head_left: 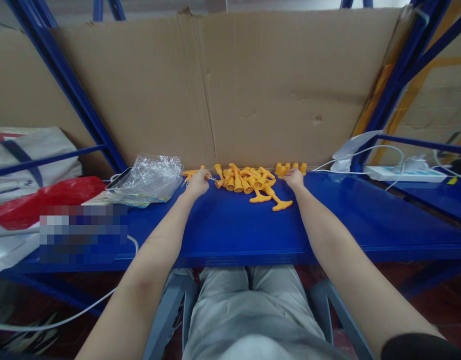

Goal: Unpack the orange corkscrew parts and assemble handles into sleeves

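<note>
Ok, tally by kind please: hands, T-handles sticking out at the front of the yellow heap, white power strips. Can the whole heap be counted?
Hands: 2 (left hand, right hand)
Front T-handles: 2
White power strip: 1
Total: 5
Rest of the yellow heap left out: pieces overlap, no exact count.

The single head-worn view looks forward and down from above the wearer's lap [249, 305], near the front edge of the blue bench [238, 232], facing the cardboard [283, 75] along its back edge.
</note>
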A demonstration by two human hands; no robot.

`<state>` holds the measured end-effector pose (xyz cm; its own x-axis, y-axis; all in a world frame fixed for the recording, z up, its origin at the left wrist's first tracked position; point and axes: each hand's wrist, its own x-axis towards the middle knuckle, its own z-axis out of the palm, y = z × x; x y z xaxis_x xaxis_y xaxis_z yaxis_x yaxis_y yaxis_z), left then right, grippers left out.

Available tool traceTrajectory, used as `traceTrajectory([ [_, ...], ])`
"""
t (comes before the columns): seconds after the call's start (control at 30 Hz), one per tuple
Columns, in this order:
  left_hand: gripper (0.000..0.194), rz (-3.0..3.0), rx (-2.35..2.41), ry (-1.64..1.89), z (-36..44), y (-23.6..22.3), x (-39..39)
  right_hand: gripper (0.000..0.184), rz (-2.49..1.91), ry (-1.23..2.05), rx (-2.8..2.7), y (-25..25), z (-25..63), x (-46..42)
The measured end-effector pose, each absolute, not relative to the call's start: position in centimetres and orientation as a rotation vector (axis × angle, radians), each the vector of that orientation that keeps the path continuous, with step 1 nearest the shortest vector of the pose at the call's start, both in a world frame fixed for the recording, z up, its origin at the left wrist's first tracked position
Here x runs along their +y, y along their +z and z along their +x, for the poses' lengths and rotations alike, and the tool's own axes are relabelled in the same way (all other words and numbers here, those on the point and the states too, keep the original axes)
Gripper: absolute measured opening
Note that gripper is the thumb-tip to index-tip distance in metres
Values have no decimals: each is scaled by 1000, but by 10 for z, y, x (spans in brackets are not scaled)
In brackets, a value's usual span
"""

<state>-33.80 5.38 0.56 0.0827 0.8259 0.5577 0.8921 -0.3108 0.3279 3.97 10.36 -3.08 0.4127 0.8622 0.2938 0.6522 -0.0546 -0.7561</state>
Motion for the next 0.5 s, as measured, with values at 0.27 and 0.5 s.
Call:
traceTrajectory([
  [0.27,16,-2221,-1766,-1144,-342,4,55,28,-1784,255,-1565,-31,42,96],
  [0.5,12,-2131,-1730,-1249,-343,6,57,33,-1827,141,-1770,-32,41,96],
])
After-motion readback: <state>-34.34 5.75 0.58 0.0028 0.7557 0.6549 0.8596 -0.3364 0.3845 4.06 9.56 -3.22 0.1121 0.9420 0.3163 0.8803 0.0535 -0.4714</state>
